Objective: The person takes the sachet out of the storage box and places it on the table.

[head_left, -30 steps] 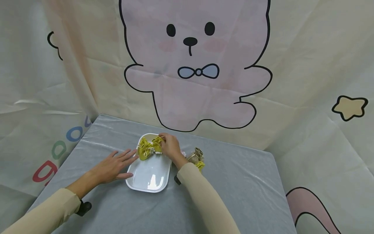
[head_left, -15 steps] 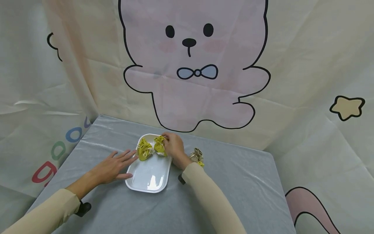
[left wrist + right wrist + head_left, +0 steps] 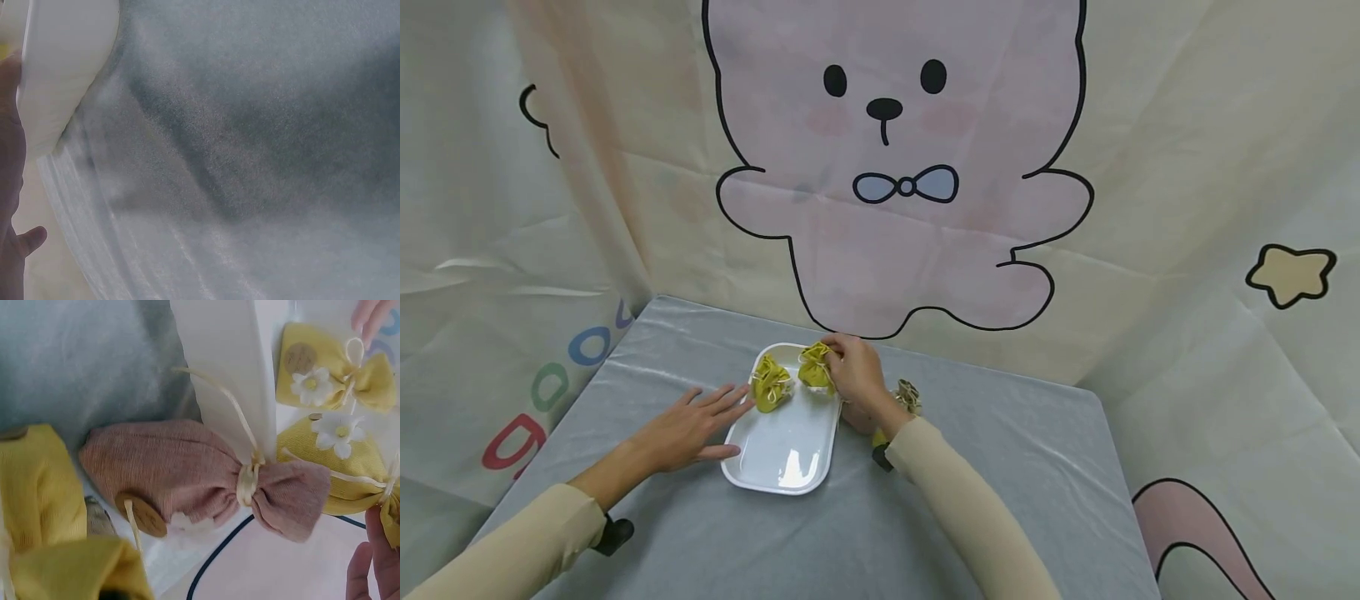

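At the far right corner of a white tray (image 3: 778,454), my right hand (image 3: 859,373) pinches a yellow drawstring pouch (image 3: 815,369) by its gathered neck. The right wrist view shows a white flower on this pouch (image 3: 350,453). A second yellow pouch (image 3: 771,387), with a white flower and a round tag, lies inside the tray's far left part. My left hand (image 3: 696,427) is spread flat at the tray's left rim, fingertips close beside that pouch. Only part of the left hand (image 3: 12,162) shows in the left wrist view, against the tray's wall (image 3: 72,62).
Right of the tray, partly hidden by my right arm, a beige pouch (image 3: 907,395) sits on the grey cloth-covered table (image 3: 1022,467). The right wrist view adds a pink pouch (image 3: 165,465) against the tray's side and more yellow fabric (image 3: 40,494). A printed curtain (image 3: 887,250) hangs behind.
My right hand has moved right and slightly away with its pouch, widening the gap to the other yellow pouch. The left hand stays at the tray's rim.
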### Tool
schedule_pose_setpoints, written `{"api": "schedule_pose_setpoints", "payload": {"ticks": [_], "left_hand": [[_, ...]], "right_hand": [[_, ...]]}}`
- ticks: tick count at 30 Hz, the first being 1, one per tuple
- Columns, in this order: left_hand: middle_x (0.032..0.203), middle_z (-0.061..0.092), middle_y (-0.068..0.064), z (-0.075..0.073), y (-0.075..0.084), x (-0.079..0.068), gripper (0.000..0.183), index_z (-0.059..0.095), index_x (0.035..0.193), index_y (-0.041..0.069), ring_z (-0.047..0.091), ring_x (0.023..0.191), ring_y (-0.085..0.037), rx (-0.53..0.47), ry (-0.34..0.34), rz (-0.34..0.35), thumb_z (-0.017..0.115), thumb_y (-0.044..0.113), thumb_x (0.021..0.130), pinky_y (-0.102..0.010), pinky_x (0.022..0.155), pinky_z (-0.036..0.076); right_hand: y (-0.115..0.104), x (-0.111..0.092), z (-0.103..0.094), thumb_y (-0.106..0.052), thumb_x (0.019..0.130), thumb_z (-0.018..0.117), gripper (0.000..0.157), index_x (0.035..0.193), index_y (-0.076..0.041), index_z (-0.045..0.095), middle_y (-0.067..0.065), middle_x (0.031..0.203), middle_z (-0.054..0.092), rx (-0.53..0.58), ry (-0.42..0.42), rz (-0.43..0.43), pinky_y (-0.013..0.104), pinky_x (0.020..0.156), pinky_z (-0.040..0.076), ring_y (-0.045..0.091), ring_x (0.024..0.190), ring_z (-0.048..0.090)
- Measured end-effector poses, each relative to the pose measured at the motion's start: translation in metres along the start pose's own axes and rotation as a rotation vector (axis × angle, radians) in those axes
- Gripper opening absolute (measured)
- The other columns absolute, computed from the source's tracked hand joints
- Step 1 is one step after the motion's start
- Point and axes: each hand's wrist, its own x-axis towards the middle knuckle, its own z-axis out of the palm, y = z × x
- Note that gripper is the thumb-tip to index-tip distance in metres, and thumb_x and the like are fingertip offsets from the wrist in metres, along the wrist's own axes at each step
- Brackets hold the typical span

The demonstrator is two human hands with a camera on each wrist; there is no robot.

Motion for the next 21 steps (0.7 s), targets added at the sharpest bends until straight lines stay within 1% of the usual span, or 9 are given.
{"api": "schedule_pose_setpoints", "payload": {"ticks": [5,8,12,17,21], "left_hand": [[0.156,0.039,-0.013,0.000,0.000,0.000,0.077,0.043,0.152,0.012,0.040,0.140,-0.038,-0.006,-0.004,-0.001,0.063,0.057,0.091,-0.069,0.101,0.036],[0.156,0.039,-0.013,0.000,-0.001,0.000,0.077,0.043,0.152,0.013,0.040,0.140,-0.038,-0.010,0.001,-0.003,0.062,0.058,0.091,-0.069,0.101,0.036],[0.156,0.039,-0.013,0.000,-0.001,-0.001,0.078,0.044,0.152,0.013,0.040,0.140,-0.038,-0.016,0.011,-0.001,0.063,0.057,0.091,-0.069,0.100,0.037],[0.156,0.039,-0.013,0.000,-0.001,-0.001,0.077,0.043,0.152,0.012,0.040,0.140,-0.038,-0.021,0.008,-0.007,0.063,0.056,0.091,-0.069,0.101,0.036],[0.157,0.038,-0.013,0.001,-0.002,-0.001,0.077,0.042,0.152,0.012,0.039,0.141,-0.038,-0.022,-0.003,-0.012,0.063,0.056,0.092,-0.069,0.102,0.035]], "right_hand": [[-0.002,-0.004,-0.010,-0.009,0.096,0.065,0.021,0.115,-0.010,0.074,0.003,0.106,0.075,0.040,0.012,-0.047,0.035,0.086,0.054,0.016,0.096,0.070],[-0.003,-0.008,-0.018,-0.007,0.096,0.064,0.022,0.116,-0.008,0.073,0.004,0.107,0.075,0.081,0.009,-0.068,0.034,0.085,0.054,0.016,0.097,0.071],[-0.004,-0.015,-0.028,-0.007,0.096,0.064,0.022,0.117,-0.008,0.072,0.004,0.107,0.075,0.104,-0.003,-0.088,0.032,0.082,0.055,0.015,0.095,0.070],[-0.001,-0.024,-0.040,-0.007,0.098,0.062,0.023,0.119,-0.008,0.071,0.003,0.110,0.074,0.123,-0.006,-0.118,0.028,0.077,0.055,0.013,0.093,0.069],[0.004,-0.029,-0.049,-0.007,0.098,0.062,0.023,0.120,-0.006,0.070,0.004,0.111,0.073,0.171,0.020,-0.150,0.029,0.076,0.054,0.013,0.092,0.068]]}}
